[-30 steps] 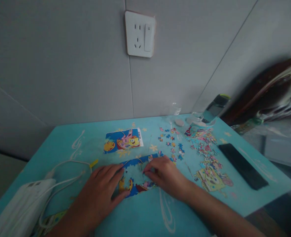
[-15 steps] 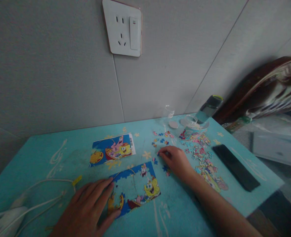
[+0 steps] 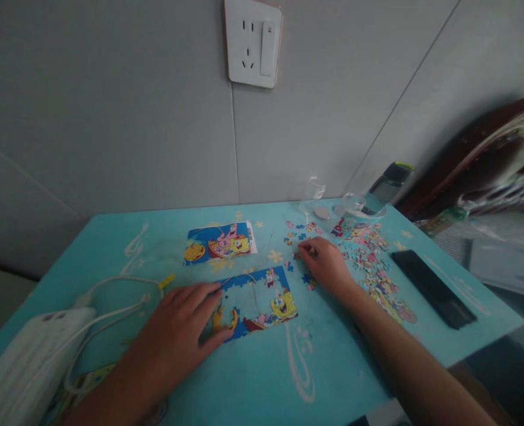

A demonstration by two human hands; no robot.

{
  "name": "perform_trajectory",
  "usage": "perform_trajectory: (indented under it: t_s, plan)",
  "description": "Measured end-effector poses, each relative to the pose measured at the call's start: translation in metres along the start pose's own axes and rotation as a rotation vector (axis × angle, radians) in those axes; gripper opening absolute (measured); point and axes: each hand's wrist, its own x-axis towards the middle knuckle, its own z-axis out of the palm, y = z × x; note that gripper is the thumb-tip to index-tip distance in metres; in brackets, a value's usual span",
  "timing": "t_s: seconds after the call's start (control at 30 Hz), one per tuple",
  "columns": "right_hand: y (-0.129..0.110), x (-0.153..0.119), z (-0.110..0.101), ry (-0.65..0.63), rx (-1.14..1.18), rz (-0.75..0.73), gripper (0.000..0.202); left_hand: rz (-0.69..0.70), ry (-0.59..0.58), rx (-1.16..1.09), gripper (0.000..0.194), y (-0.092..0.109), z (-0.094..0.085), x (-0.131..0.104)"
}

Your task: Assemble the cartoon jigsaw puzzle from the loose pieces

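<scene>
Shifted right hand (image 3: 326, 263) since one second earlier, from flat blue-and-yellow partly assembled jigsaw (image 3: 283, 305) to small multicoloured loose pieces (image 3: 308, 280); extended forward, curled downward, grasp indeterminable. With left hand (image 3: 186, 322) spread, released, at jigsaw's left edge.

We look from head height at the near side, forward and down across the table (image 3: 230, 381) to the wall (image 3: 124, 112) just behind its far edge.
</scene>
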Motion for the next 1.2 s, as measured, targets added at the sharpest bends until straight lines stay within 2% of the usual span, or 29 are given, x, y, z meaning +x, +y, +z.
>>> perform_trajectory:
  t_s: [0.13,0.27,0.5,0.73,0.87,1.03,1.2]
  plan:
    - [-0.006,0.009,0.008,0.015,-0.023,0.008,0.023,-0.041,-0.063,-0.049,0.054,0.005,-0.007,0.004]
    - [-0.011,0.016,0.019,0.026,-0.030,0.017,0.025,-0.054,-0.062,-0.080,0.057,0.008,-0.011,0.006]
    - [-0.001,0.023,0.025,-0.004,0.017,0.068,0.026,-0.059,-0.066,-0.120,0.056,0.010,-0.016,0.007]
    - [-0.009,0.016,0.016,-0.039,0.113,0.072,0.023,-0.071,-0.058,-0.153,0.056,0.010,-0.017,0.006]
    - [-0.024,0.005,0.008,-0.044,0.230,-0.001,0.033,-0.074,-0.064,-0.152,0.056,0.010,-0.017,0.007]
    - [-0.042,-0.007,-0.001,-0.064,0.308,-0.097,0.033,-0.068,-0.041,-0.145,0.035,0.010,-0.017,0.006]
    - [-0.052,-0.015,-0.011,-0.201,0.392,-0.074,0.032,-0.042,-0.020,-0.096,0.027,0.008,-0.015,0.008]
